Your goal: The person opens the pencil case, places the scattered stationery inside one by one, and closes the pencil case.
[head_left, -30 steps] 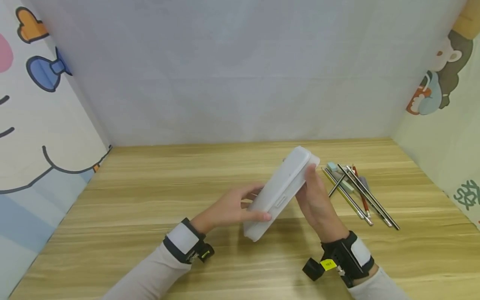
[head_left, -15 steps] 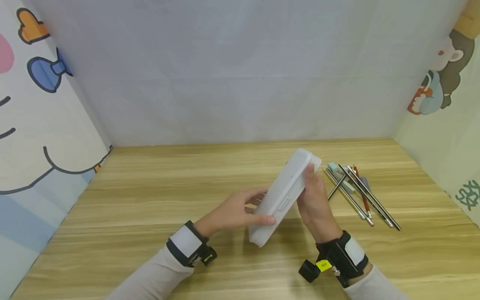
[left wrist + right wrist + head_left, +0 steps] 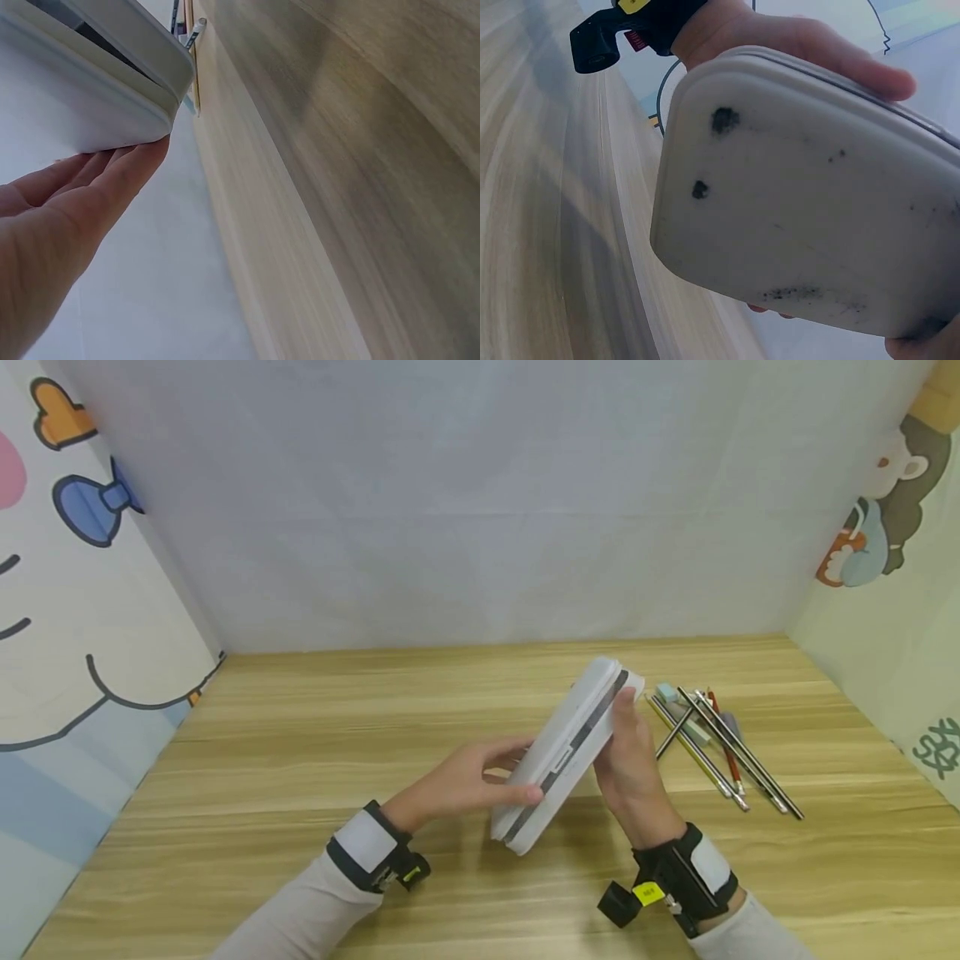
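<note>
A white pencil case (image 3: 558, 731) is held tilted above the table between both hands. A narrow dark gap runs along its latch side, so the lid is slightly raised. My left hand (image 3: 457, 785) grips the lid half, thumb over the latch-side edge and fingers on the far side. My right hand (image 3: 633, 772) holds the other half, thumb along its upper end; its remaining fingers are mostly hidden. In the left wrist view the case (image 3: 82, 82) shows the gap between its halves. Dark smudges mark the pencil case (image 3: 802, 202) in the right wrist view.
Right of the hands lies a loose pile of several pencils (image 3: 697, 758), including a red pencil (image 3: 731, 767), with a pale blue eraser (image 3: 666, 692) at its far end. The wooden table (image 3: 337, 710) meets a pale cloth backdrop (image 3: 480, 527) behind and printed side panels.
The lid has parted from the base, and a dark gap now shows where the case was closed. Both hands keep their grip and have barely moved.
</note>
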`<action>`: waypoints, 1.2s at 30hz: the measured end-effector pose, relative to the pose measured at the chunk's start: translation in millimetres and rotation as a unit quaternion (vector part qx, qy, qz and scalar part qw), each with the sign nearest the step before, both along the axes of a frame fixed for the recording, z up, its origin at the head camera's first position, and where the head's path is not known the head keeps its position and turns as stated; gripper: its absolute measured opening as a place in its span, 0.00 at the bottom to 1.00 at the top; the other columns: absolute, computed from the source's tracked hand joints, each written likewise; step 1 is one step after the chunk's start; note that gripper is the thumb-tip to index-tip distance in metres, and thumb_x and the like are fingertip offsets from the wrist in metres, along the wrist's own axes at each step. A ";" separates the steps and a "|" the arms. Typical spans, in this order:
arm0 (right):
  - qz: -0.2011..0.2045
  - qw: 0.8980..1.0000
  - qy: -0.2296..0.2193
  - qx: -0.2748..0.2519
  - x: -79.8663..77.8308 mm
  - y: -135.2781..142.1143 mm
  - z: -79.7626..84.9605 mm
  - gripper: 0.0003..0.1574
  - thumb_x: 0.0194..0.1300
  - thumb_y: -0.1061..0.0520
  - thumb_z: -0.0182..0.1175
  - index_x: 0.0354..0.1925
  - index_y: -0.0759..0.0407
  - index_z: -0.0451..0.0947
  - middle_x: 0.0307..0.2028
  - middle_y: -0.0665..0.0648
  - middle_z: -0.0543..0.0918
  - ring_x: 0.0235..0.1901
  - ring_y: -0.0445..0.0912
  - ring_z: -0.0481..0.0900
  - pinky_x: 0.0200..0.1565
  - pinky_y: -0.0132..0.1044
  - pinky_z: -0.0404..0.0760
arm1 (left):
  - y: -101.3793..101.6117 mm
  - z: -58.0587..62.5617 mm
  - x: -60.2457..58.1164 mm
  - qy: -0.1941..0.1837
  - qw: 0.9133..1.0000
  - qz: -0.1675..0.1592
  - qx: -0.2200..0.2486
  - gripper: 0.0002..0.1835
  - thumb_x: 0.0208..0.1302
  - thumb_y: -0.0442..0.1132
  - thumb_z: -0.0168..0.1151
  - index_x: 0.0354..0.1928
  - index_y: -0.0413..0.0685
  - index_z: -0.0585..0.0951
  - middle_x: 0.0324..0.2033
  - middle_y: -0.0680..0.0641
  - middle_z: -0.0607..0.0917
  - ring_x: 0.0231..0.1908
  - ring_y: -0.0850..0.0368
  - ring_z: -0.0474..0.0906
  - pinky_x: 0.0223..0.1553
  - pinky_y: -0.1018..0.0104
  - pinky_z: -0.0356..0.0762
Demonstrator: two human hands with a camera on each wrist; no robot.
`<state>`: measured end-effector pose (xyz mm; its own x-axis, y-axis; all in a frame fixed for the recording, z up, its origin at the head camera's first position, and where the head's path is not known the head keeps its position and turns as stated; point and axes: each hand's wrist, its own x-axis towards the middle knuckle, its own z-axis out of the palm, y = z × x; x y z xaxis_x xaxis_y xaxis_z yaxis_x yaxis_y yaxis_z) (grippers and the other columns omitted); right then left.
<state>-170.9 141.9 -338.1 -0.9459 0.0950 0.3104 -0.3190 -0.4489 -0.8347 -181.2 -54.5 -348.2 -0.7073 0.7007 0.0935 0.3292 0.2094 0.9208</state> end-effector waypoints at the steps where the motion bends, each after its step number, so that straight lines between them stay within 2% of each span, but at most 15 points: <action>1: -0.001 1.000 -0.004 0.000 -0.1 -0.2 0.0 0.33 0.52 0.29 0.53 0.43 0.53 0.75 0.34 0.47 0.78 0.37 0.41 0.72 0.46 0.34 0.69 | -1.2 0.2 0.1 0.004 1.000 -0.001 -0.001 0.37 0.53 0.55 0.63 0.64 0.51 0.64 0.55 0.48 0.75 0.52 0.60 0.71 0.51 0.59 0.73; 6: 0.006 1.000 -0.019 0.004 -1.0 -0.7 0.2 0.35 0.52 0.27 0.50 0.45 0.50 0.70 0.38 0.48 0.70 0.42 0.43 0.65 0.52 0.40 0.60 | -8.1 2.6 0.4 0.012 1.000 -0.001 -0.004 0.35 0.56 0.57 0.58 0.64 0.53 0.64 0.57 0.47 0.74 0.53 0.58 0.70 0.51 0.58 0.71; 9: 0.012 1.000 -0.022 0.008 -1.3 -1.2 1.0 0.36 0.52 0.26 0.48 0.47 0.49 0.67 0.39 0.49 0.66 0.43 0.44 0.62 0.52 0.42 0.57 | -11.5 4.0 -0.4 -0.002 1.000 -0.003 0.009 0.35 0.57 0.57 0.58 0.64 0.51 0.64 0.58 0.45 0.73 0.54 0.56 0.70 0.53 0.57 0.71; 14: 0.031 0.999 -0.025 0.014 -0.3 1.5 1.8 0.37 0.56 0.27 0.44 0.50 0.51 0.64 0.40 0.49 0.65 0.46 0.44 0.62 0.53 0.42 0.55 | -15.4 5.6 -0.8 -0.034 0.999 0.002 0.027 0.34 0.57 0.55 0.58 0.64 0.49 0.64 0.60 0.45 0.71 0.56 0.55 0.68 0.56 0.57 0.68; 18: 0.056 0.998 -0.020 0.030 1.7 7.0 2.7 0.37 0.59 0.28 0.39 0.53 0.52 0.60 0.43 0.50 0.64 0.49 0.46 0.60 0.56 0.45 0.52 | -18.2 5.2 -1.5 -0.066 0.996 -0.016 0.055 0.33 0.59 0.55 0.56 0.63 0.48 0.65 0.60 0.43 0.71 0.56 0.53 0.68 0.55 0.55 0.69; 22: 0.068 0.997 -0.016 0.028 3.3 11.0 5.2 0.35 0.60 0.28 0.38 0.52 0.50 0.61 0.42 0.49 0.67 0.49 0.46 0.62 0.57 0.45 0.51 | -20.4 6.5 -2.3 -0.101 0.991 -0.041 0.078 0.33 0.61 0.54 0.51 0.64 0.43 0.63 0.59 0.38 0.70 0.55 0.49 0.69 0.53 0.51 0.71; 28: 0.081 0.995 -0.054 0.011 8.7 16.0 8.1 0.33 0.61 0.27 0.34 0.53 0.46 0.59 0.45 0.46 0.68 0.50 0.43 0.63 0.56 0.41 0.55 | -23.1 5.5 -0.5 -0.145 0.982 -0.053 0.106 0.31 0.65 0.52 0.44 0.60 0.32 0.64 0.54 0.31 0.72 0.50 0.48 0.72 0.49 0.54 0.74; 32: 0.079 0.994 -0.069 -0.001 10.6 18.3 9.9 0.37 0.61 0.27 0.32 0.57 0.46 0.57 0.48 0.47 0.66 0.50 0.42 0.63 0.54 0.38 0.60 | -26.3 3.1 0.5 -0.174 0.974 -0.065 0.133 0.32 0.67 0.53 0.38 0.59 0.30 0.64 0.49 0.36 0.75 0.46 0.50 0.73 0.45 0.56 0.74; 36: 0.079 0.994 -0.077 -0.009 11.9 19.6 14.3 0.36 0.62 0.28 0.28 0.59 0.45 0.54 0.49 0.48 0.64 0.51 0.43 0.61 0.56 0.40 0.57 | -29.7 3.2 1.4 -0.197 0.966 -0.072 0.148 0.34 0.68 0.56 0.36 0.63 0.33 0.59 0.50 0.44 0.74 0.48 0.50 0.72 0.46 0.54 0.73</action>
